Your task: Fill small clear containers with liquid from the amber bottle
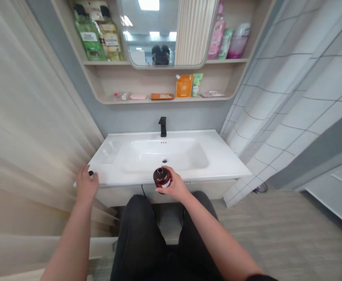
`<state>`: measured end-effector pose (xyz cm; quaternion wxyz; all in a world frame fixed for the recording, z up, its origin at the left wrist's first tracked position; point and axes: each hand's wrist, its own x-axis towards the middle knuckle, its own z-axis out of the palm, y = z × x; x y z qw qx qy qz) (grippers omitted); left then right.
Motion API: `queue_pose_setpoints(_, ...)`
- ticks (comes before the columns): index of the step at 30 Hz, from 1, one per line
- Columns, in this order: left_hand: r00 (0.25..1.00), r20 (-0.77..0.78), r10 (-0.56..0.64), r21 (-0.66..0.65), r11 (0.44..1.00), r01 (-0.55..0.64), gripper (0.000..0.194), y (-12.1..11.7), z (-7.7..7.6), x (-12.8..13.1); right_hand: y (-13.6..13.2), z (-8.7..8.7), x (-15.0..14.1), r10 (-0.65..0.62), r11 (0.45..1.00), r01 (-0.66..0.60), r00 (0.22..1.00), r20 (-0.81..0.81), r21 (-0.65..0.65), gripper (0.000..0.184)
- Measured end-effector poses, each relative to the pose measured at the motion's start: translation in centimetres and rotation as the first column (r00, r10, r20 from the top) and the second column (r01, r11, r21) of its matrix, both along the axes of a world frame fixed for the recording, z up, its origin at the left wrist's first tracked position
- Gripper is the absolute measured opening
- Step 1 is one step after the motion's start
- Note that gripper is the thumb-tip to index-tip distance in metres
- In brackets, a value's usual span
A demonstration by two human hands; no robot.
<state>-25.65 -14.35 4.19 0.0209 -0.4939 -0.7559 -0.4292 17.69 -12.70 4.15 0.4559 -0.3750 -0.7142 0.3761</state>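
Observation:
My right hand (175, 185) is wrapped around the side of a dark brown bottle (161, 178) with a white label. Its narrow neck faces up with no cap on it, and it is held just in front of the sink's front edge. Far to the left, my left hand (86, 185) is at the front left corner of the white countertop (103, 171). A small black cap (91, 173) shows between its thumb and fingers, partly covered by them.
Behind the bottle is a white sink basin (188, 156) with a black faucet (163, 127). A clear flat tray (110, 152) lies left of the basin. Toiletries, including an orange pouch (184, 86), stand on the mirror shelf (159, 100). Curtains (42, 117) hang close on the left.

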Motion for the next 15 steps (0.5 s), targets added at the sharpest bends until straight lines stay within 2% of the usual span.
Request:
queue_pose_setpoints(2, 0.993, 0.063, -0.099, 0.106, 0.990, 0.092, 0.056, -1.5, 0.8, 4.0, -0.2, 0.0, -0.5, 0.004, 1.000, -0.004, 1.000, -0.002, -0.007, 0.101)
queue_pose_setpoints(3, 0.963, 0.162, -0.216, 0.126, 0.972, 0.196, 0.056, -2.4, 1.2, 6.4, -0.2, 0.0, -0.8, 0.003, 1.000, -0.003, 1.000, -0.003, -0.005, 0.101)
queue_pose_setpoints(4, 0.886, 0.292, -0.360, 0.135, 0.933, 0.334, 0.056, -3.2, 1.4, 8.9, -0.3, 0.0, -1.1, 0.000, 1.000, 0.000, 1.000, -0.005, 0.005, 0.101)
queue_pose_setpoints(5, 0.748, 0.410, -0.522, 0.127, 0.845, 0.520, 0.062, -3.9, 1.6, 11.4, -0.3, 0.0, -1.5, -0.002, 1.000, 0.002, 1.000, -0.007, 0.021, 0.101)
queue_pose_setpoints(6, 0.603, 0.491, -0.629, 0.129, 0.737, 0.664, 0.072, -4.5, 1.7, 13.8, -0.4, -0.1, -1.9, -0.004, 0.999, 0.004, 1.000, -0.011, 0.044, 0.100)
queue_pose_setpoints(7, 0.510, 0.534, -0.675, 0.138, 0.664, 0.735, 0.080, -4.9, 1.7, 16.0, -0.5, -0.2, -2.3, -0.003, 0.998, 0.004, 1.000, -0.016, 0.070, 0.099)
queue_pose_setpoints(8, 0.474, 0.552, -0.686, 0.154, 0.642, 0.751, 0.085, -5.1, 1.7, 17.8, -0.5, -0.2, -2.8, -0.001, 0.996, 0.003, 1.000, -0.021, 0.095, 0.097)
queue_pose_setpoints(9, 0.479, 0.556, -0.679, 0.166, 0.656, 0.736, 0.087, -5.2, 1.7, 19.3, -0.6, -0.3, -3.2, 0.001, 0.993, 0.002, 1.000, -0.027, 0.117, 0.096)
queue_pose_setpoints(11, 0.549, 0.541, -0.637, 0.173, 0.724, 0.668, 0.083, -4.9, 1.6, 21.0, -0.8, -0.5, -3.9, 0.000, 0.990, 0.005, 0.999, -0.037, 0.143, 0.093)
queue_pose_setpoints(13, 0.610, 0.526, -0.593, 0.167, 0.775, 0.609, 0.077, -4.4, 1.6, 21.5, -0.9, -0.7, -4.6, -0.010, 0.990, 0.015, 0.999, -0.038, 0.139, 0.092)
queue_pose_setpoints(15, 0.638, 0.521, -0.567, 0.152, 0.797, 0.584, 0.075, -4.1, 1.8, 21.3, -1.0, -0.9, -5.2, -0.013, 0.992, 0.016, 1.000, -0.024, 0.127, 0.091)
